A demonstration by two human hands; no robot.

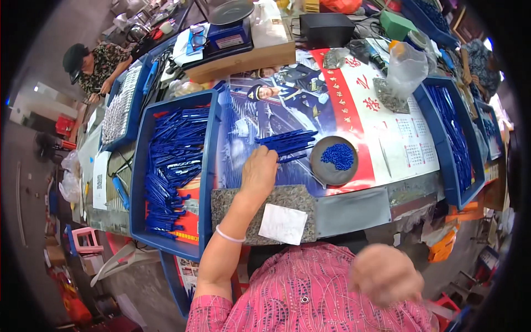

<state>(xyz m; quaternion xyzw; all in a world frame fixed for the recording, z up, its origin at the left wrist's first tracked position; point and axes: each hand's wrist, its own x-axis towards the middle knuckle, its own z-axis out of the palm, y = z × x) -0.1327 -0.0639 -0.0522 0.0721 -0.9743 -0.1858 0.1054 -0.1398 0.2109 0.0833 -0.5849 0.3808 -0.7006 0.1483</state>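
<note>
Now the left hand (260, 169), fingers nearly closed, touches slender glossy blue sticks (289, 144); the right hand (387, 275) (blurred) seems curled, both grips unclear.

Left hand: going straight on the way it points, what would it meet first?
Likely the pile of slim blue pieces, right in front of the left hand; whether they touch is hard to tell.
</note>
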